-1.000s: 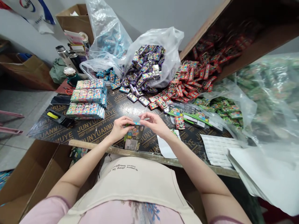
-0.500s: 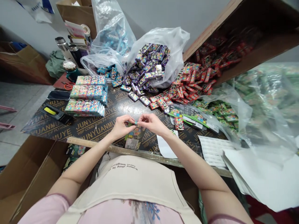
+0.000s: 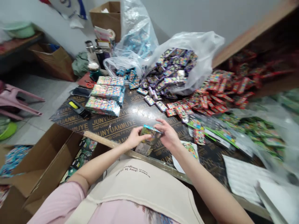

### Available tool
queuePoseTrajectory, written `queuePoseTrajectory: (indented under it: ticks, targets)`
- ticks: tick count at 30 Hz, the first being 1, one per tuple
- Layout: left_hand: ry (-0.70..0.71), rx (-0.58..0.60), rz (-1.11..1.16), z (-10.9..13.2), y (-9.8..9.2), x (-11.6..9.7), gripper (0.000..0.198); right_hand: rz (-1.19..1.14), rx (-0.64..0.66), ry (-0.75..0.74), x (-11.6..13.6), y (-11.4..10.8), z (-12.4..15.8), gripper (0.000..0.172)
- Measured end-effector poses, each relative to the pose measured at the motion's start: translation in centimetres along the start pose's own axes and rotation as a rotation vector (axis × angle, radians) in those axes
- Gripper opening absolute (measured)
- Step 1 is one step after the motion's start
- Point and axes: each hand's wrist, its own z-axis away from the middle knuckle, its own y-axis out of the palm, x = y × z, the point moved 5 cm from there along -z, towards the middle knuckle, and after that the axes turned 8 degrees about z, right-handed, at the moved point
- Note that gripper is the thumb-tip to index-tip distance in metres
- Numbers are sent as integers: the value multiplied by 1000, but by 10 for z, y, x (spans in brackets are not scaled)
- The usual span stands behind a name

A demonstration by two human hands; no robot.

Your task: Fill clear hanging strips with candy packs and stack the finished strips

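Observation:
A dark, flat printed packet (image 3: 145,146) with a bright blue top edge is tilted up in front of me at the table's near edge. My left hand (image 3: 136,137) grips its left side, thumb on the face and fingers behind. My right hand (image 3: 169,134) is at the packet's upper right corner with its fingers apart; whether they touch the edge is blurred. Right of that hand, a small red sachet (image 3: 199,137) lies by flat green-and-black packets (image 3: 210,132). A white sheet (image 3: 178,163) with a colourful piece on it is under my right wrist.
Stacked sachet strips (image 3: 104,105) stand at left, near a phone (image 3: 81,91) and red scissors (image 3: 90,84). Behind are purple sachets (image 3: 173,68) spilling from a clear bag (image 3: 205,49), red sachets (image 3: 219,90) and bagged green ones (image 3: 259,133). An open carton (image 3: 50,155) sits low left.
My view has swung left, so the table appears further right. The hands have parted from a pinch at the packet's top; the left now grips its side, and the right has its fingers spread.

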Motion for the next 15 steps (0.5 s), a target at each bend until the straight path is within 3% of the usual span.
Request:
queuePoseTrajectory:
  ticks: [2, 4, 6, 9, 11, 15]
  targets:
    - [-17, 11, 52, 9, -12, -1, 27, -90, -53, -7, -2, -6, -8, 36]
    - [72, -43, -62, 18, -35, -21, 26, -135, -122, -50, -3, -13, -17, 33]
    - [242, -100, -314, 24, -63, -54, 22, -119, -166, -102, -3, -15, -24, 32]
    - [508, -162, -752, 21, -107, -92, 32, -11, -153, -146, -5, -7, -30, 36]
    - [545, -211, -1030, 8, -136, -94, 40, 99, -120, -173, -8, 3, -32, 39]
    - [344, -217, -1353, -22, -182, -59, 46, 361, 7, -234, -15, 24, -35, 42]
